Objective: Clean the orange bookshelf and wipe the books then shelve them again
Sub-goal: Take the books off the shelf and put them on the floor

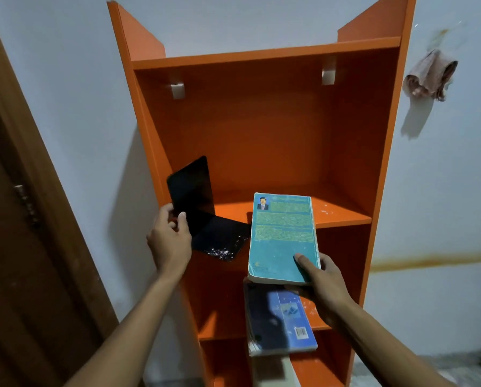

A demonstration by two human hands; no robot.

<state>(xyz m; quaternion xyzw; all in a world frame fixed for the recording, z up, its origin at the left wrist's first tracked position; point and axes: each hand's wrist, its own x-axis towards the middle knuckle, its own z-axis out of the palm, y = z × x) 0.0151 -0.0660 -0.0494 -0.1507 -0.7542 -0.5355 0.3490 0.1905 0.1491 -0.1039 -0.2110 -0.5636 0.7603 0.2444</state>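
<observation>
While the left hand (168,236) pinches a black L-shaped metal bookend (203,213), the right hand (321,280) grips a teal paperback book (282,236), its long axis pointing into the orange wooden bookshelf (261,129).

The orange bookshelf (261,129) stood upright against the pale wall, its upper compartment bare apart from a black L-shaped bookend (203,210) at the left, whose flat foot jutted over the shelf's near edge with whitish specks on it. A worn teal paperback (282,236) hung back cover up at the near edge of that shelf. Just below it, a stack topped by a blue book (279,319) overhung a lower shelf.
</observation>
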